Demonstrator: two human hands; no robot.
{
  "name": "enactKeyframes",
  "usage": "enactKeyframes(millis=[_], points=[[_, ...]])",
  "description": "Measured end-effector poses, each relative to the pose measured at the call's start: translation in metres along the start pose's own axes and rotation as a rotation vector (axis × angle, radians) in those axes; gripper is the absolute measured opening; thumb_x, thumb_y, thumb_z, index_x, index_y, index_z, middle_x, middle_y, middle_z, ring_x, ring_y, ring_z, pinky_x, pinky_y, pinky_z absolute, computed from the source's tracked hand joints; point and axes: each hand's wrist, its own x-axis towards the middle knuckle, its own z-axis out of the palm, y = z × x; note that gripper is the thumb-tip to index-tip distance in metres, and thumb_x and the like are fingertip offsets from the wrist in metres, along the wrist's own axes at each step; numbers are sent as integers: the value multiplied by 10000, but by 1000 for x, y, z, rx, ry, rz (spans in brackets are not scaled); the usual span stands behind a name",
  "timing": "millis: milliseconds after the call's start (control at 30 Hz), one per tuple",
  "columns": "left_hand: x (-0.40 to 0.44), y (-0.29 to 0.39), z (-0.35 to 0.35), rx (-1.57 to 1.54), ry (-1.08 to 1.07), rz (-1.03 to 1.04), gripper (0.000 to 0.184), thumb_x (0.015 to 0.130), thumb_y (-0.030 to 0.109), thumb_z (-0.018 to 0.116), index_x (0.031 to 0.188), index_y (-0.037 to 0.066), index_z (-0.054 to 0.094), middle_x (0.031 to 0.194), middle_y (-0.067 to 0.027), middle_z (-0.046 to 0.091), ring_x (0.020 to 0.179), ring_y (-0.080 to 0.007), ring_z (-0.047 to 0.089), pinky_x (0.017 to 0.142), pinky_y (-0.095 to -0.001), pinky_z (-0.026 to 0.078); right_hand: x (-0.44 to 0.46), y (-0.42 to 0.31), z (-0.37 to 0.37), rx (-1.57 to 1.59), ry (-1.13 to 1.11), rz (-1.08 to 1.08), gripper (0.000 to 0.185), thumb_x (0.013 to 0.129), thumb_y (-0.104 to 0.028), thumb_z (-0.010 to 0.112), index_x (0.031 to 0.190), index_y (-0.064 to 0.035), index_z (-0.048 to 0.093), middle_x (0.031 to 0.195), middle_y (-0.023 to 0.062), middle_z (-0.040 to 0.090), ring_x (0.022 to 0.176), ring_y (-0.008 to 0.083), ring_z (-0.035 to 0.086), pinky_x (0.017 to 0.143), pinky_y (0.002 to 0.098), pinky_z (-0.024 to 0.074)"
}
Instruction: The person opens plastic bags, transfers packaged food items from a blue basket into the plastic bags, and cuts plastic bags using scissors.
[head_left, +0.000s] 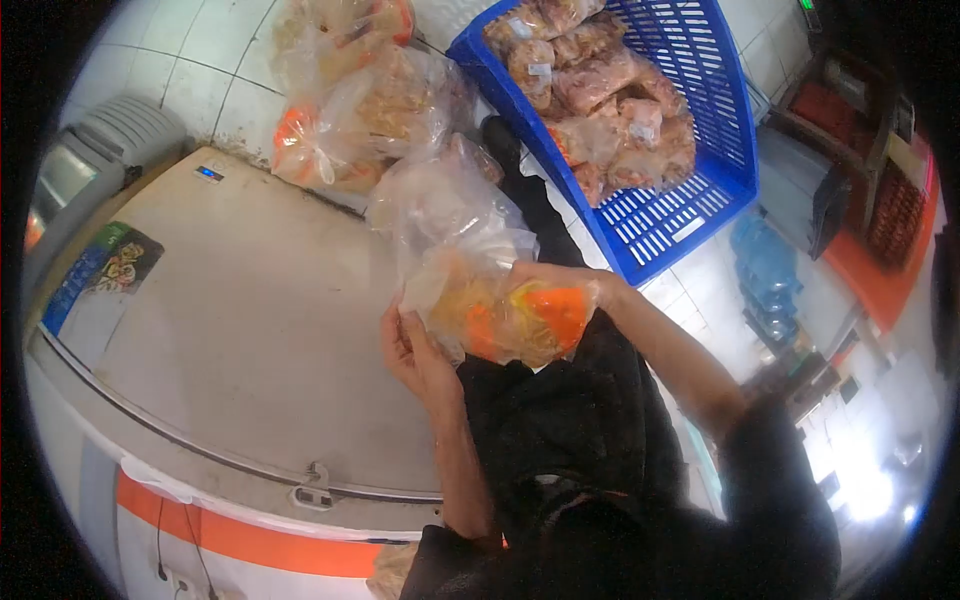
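A clear plastic bag (pixel 480 315) with orange and yellow print, packed with pale food that I cannot make out, is held in front of my body. My left hand (pixel 415 350) pinches its left side, near the loose plastic. Over the bag's upper right edge closes my right hand (pixel 560 275), its fingers partly hidden by the plastic. Just beyond it lies another clear bag (pixel 450 205) with pale contents. Farther back, a bulging knotted bag (pixel 360 120) with orange print rests near the wall.
A white chest freezer lid (pixel 240 310) spreads to the left, with a latch (pixel 315 490) on its front edge. A blue plastic basket (pixel 715 120) at upper right contains several bagged meat packs (pixel 610 100). Blue-tinted bottles (pixel 768 270) stand at the right.
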Motion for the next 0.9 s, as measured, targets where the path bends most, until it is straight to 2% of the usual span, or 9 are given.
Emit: enactKeyframes(millis=[100,200,233,400,500,667,767,833,900], points=[[0,2,-2,85,-64,73,301,1030,144,495,1262,-19,597,1139,-83,646,1003,-129,602,890,-287,488,17,10,12,154,62,120,325,969,-253,600,1226,-54,585,1134,27,592,1076,122,536,932,297,448],[-27,33,9,311,-269,-22,310,1017,105,505,1289,-12,597,1209,-117,660,1078,-164,621,952,-298,473,31,49,6,408,154,158,426,978,-379,549,1301,-103,535,1250,54,554,1146,165,536,996,343,433],[-36,31,12,365,-305,18,310,1012,92,509,1291,-11,596,1237,-130,650,1115,-178,614,972,-303,461,34,59,3,508,190,143,474,978,-436,528,1334,-124,514,1312,68,534,1184,184,531,1032,366,423],[-51,16,19,392,-421,162,300,991,47,525,1273,-21,602,1338,-178,590,1274,-240,538,1038,-325,419,84,75,5,926,497,-60,470,979,-407,539,1336,-102,521,1312,75,549,1194,183,534,1028,358,429],[-54,25,18,434,-485,28,300,991,41,524,1275,-17,603,1333,-172,596,1268,-238,546,1039,-325,418,119,74,10,1031,704,-196,468,979,-389,545,1337,-88,525,1312,80,558,1200,183,536,1026,354,432],[-42,19,13,548,-397,-24,277,993,65,539,1239,-28,624,1246,-172,647,1182,-231,600,1025,-325,433,143,65,6,891,1008,-263,464,980,-359,555,1338,-66,531,1312,87,572,1211,183,540,1023,346,438],[8,12,24,585,-383,107,260,1003,94,533,1197,-43,638,1199,-168,664,1136,-228,617,1011,-332,445,100,42,-3,140,1164,-151,397,1000,-283,548,1309,-34,568,1304,91,593,1221,180,545,1019,339,450],[19,8,36,636,-407,182,259,1013,112,521,1175,-50,640,1199,-168,660,1142,-228,609,1011,-341,444,16,5,-30,-201,644,-261,391,1014,-259,516,1328,-31,564,1280,91,618,1197,207,580,1006,358,475],[24,5,50,718,-431,193,263,1023,125,505,1161,-57,635,1225,-170,646,1175,-230,589,1017,-352,439,-49,-15,-65,337,556,-140,385,1009,-244,532,1306,-1,564,1111,136,689,1015,214,674,921,329,532]])
